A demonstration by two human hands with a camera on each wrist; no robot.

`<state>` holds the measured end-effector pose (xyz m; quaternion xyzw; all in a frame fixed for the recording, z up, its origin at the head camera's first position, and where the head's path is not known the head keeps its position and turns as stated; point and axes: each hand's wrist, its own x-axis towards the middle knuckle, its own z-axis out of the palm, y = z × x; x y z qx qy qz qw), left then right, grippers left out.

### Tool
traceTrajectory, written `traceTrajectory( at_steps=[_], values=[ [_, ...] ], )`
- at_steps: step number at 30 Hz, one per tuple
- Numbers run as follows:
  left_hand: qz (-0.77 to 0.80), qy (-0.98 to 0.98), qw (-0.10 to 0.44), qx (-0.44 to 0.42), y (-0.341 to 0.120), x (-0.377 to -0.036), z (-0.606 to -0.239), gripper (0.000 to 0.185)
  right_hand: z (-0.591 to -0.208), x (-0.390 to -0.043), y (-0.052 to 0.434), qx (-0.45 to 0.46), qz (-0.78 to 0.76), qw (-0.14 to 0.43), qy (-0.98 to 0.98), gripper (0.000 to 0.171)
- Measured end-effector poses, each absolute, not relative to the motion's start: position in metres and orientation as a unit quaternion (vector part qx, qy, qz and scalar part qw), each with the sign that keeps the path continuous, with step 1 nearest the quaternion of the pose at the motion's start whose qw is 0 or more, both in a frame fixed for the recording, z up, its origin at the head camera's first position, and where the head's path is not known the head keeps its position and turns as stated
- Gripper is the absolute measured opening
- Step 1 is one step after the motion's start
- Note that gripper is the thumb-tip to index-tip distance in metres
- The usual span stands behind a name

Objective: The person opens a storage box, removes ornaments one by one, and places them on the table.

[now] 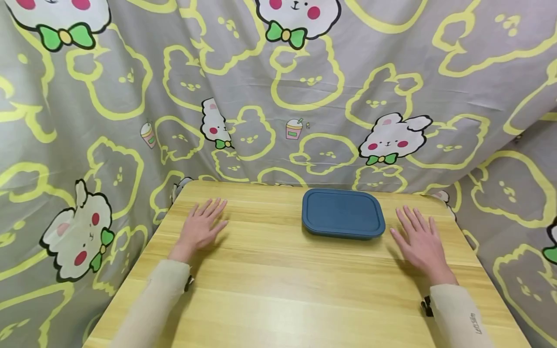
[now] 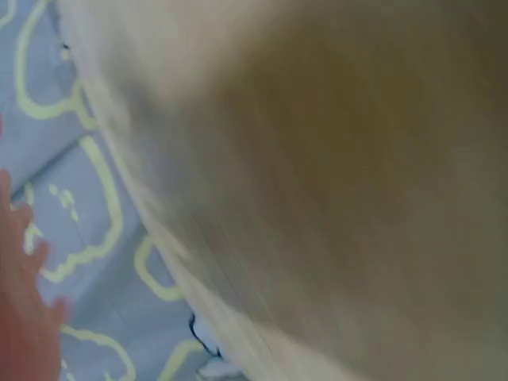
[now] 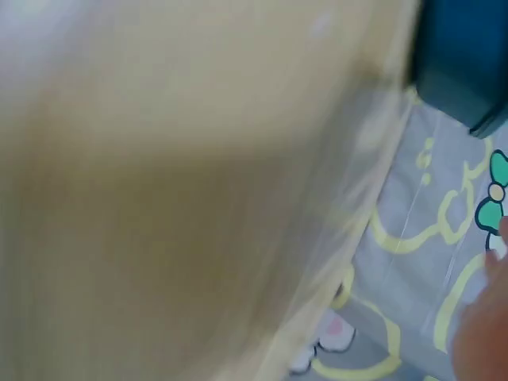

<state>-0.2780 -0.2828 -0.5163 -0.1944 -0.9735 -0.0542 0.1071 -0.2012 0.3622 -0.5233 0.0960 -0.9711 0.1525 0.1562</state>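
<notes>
A dark blue rectangular container with a fitted lid [image 1: 343, 212] sits on the wooden table [image 1: 270, 290], right of centre near the back edge. My left hand [image 1: 201, 229] is over the left part of the table, palm down with fingers spread, holding nothing. On the other side, my right hand [image 1: 421, 244] is spread palm down just right of the container, its thumb close to the container's corner and apart from it. In the right wrist view the container [image 3: 460, 67] shows at the upper right, and part of the right hand [image 3: 484, 325] at the edge.
A grey curtain [image 1: 313, 154] with yellow outlines and white rabbit figures hangs behind the table and along both sides. Each sleeve cuff has a small black device [image 1: 427, 306] near the wrist. The table's back edge runs close to the curtain.
</notes>
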Motion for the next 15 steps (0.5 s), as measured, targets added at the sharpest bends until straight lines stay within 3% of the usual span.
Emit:
traceTrajectory(
  at_steps=[7, 15],
  values=[
    [-0.261, -0.953, 0.028, -0.149, -0.210, -0.292, -0.512, 0.069, -0.516, -0.214, 0.350, 0.058, 0.408, 0.093, -0.907, 0.067],
    [-0.447, -0.878, -0.049, -0.162, -0.131, -0.304, -0.520, 0.069, -0.520, -0.225, 0.337, 0.002, 0.531, 0.013, -0.848, 0.067]
  ],
)
